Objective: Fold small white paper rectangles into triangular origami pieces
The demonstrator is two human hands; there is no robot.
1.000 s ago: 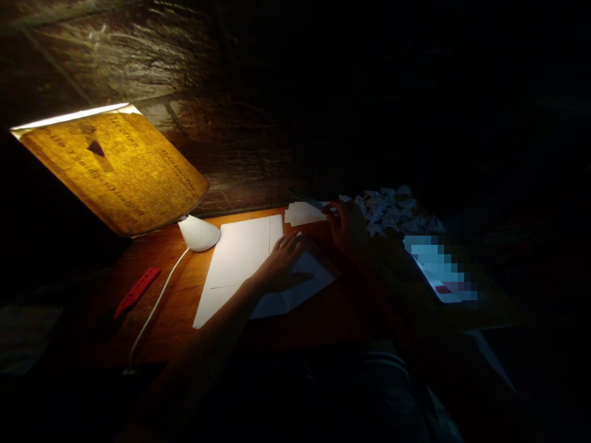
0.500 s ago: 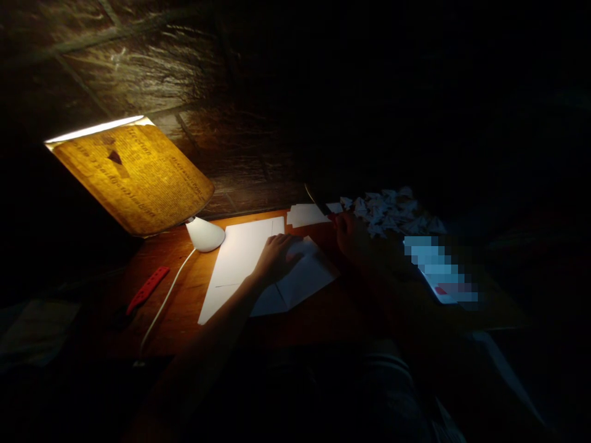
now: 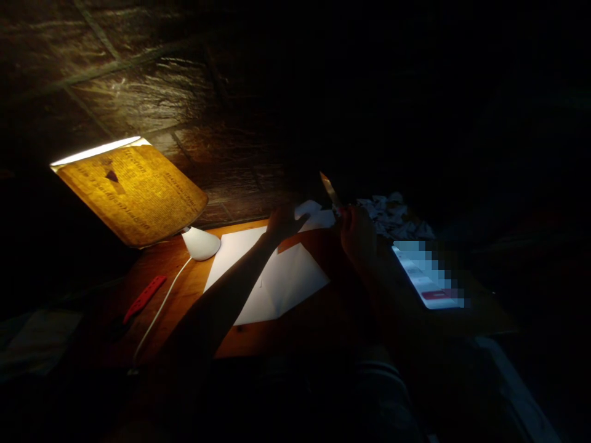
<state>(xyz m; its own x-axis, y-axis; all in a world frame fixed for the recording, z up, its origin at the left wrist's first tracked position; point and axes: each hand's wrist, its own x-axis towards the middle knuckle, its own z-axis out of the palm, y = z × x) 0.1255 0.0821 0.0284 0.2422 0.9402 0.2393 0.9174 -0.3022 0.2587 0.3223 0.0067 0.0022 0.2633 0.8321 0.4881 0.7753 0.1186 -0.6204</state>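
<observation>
In the head view my left hand (image 3: 284,224) is at the back of the table, thumb apart from the fingers, on a small piece of white paper (image 3: 308,208). That piece looks lifted and tilted above other cut paper (image 3: 323,219); the fingertips are in shadow. My right hand (image 3: 357,231) is closed around the handle of a knife (image 3: 329,187), its blade pointing up and to the left. Beneath my left forearm lies a large creased white sheet (image 3: 286,286), overlapping more white paper (image 3: 235,252).
A lit lamp (image 3: 133,191) with a printed shade stands at left, its white cord crossing the table (image 3: 184,314). Red-handled scissors or a similar tool (image 3: 145,298) lie beside the cord. Several folded paper pieces (image 3: 397,215) are heaped behind a lit phone (image 3: 427,289). A stone wall rises behind.
My left hand has moved from the large sheet up to the small paper pieces, and one piece now sits higher and tilted. The knife has turned so its blade face catches light.
</observation>
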